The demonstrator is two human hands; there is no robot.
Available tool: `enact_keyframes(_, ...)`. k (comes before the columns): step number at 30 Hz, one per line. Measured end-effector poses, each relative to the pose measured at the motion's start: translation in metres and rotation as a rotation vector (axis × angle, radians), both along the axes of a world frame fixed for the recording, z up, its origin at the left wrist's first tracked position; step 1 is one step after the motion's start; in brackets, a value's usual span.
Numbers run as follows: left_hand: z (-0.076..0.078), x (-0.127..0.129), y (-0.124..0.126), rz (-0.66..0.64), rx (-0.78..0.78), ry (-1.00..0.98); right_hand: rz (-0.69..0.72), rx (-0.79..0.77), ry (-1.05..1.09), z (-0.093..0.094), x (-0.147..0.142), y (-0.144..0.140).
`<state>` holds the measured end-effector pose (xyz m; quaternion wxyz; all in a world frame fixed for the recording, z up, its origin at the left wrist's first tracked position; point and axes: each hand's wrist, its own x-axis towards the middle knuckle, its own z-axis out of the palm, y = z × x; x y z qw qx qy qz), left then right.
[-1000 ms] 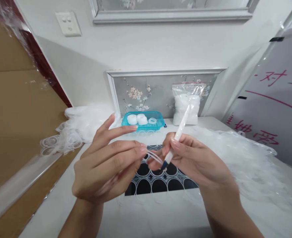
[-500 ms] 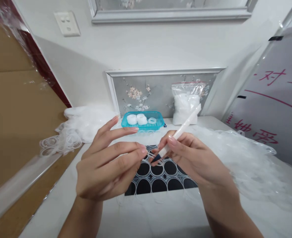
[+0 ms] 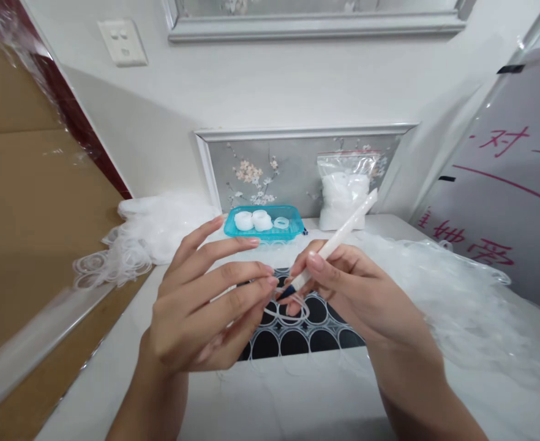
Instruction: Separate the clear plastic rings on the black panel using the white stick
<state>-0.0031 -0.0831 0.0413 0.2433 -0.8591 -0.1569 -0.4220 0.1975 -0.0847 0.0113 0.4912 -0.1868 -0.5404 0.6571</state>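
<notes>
Both hands met above a dark mat with an oval pattern (image 3: pixel 292 340) on the white table (image 3: pixel 297 398). Her left hand (image 3: pixel 201 312) pinched a thin clear ring (image 3: pixel 292 309) between thumb and fingertips, the other fingers fanned out, while the right hand (image 3: pixel 348 288) gripped a white pen-like tool (image 3: pixel 332 245) near its dark tip, which touched the ring. Such a ring looked feather-light, soft and springy, likely slippery and easy to lose against the pale table, so a light pinch on its rim seemed the surest hold; squeezing hard would probably flatten it. Heaps of similar clear rings (image 3: pixel 435 288) lay to the right and left, a teal tray (image 3: pixel 264 223) with white spools stood behind, and a plastic bag (image 3: pixel 343 196) leaned on a floral panel (image 3: pixel 270 171).
</notes>
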Motion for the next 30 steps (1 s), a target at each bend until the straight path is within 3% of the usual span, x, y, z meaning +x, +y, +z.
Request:
enact_keyframes(15,-0.001,0.000,0.005,-0.006,-0.095,0.069,-0.003,0.015,-0.076,-0.001,0.001,0.006)
enact_keyframes(24,-0.015,0.000,0.020,0.038,-0.347,-0.310,0.003,-0.069,-0.111,-0.004,0.004,0.019)
enact_keyframes(27,-0.018,-0.001,0.032,0.089,-0.344,-0.332,-0.096,-0.117,-0.060,-0.009,0.011,0.034)
enact_keyframes(30,-0.022,0.000,0.043,0.144,-0.295,-0.330,-0.285,-0.129,-0.010,-0.016,0.021,0.054)
